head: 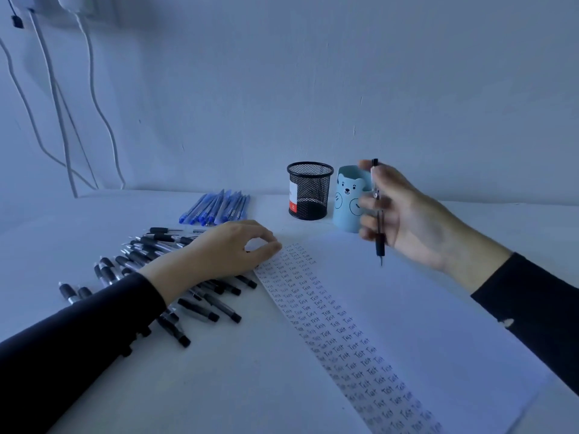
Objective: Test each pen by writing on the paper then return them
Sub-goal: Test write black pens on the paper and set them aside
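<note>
Centre-right, your right hand (416,214) pinches the pen (380,227) tip-down, ready to write; your left hand (225,249), fingers (266,238) loosely curved, pins the paper (423,324).

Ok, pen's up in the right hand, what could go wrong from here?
The right hand holds the black pen just in front of the bear cup; a careless swing could knock it over. The left forearm lies across the loose black pens; pulling back may scatter them.
</note>
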A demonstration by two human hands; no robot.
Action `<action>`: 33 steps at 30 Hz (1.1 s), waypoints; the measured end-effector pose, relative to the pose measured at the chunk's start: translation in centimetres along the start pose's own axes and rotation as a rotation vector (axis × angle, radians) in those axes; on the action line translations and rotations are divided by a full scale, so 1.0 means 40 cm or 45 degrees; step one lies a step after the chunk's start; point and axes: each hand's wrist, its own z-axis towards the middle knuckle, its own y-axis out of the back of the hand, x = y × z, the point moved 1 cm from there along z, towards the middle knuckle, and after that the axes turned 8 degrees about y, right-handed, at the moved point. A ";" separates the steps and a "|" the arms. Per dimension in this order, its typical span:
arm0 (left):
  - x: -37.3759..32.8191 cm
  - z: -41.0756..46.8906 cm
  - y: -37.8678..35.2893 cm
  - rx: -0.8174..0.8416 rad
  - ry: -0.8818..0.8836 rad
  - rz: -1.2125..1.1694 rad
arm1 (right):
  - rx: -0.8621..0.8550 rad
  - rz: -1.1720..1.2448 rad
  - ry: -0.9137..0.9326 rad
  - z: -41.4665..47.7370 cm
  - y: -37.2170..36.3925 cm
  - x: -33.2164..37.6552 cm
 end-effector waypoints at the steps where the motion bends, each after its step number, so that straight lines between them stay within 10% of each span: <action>1: -0.004 -0.002 0.000 0.033 -0.001 -0.003 | 0.015 0.002 -0.083 -0.001 -0.001 0.006; 21: -0.007 -0.003 0.005 0.202 0.019 0.083 | 0.253 -0.126 -0.428 0.065 -0.056 -0.065; 33: -0.003 0.001 0.003 0.188 -0.019 0.106 | 0.176 -0.735 -0.027 0.083 -0.067 -0.133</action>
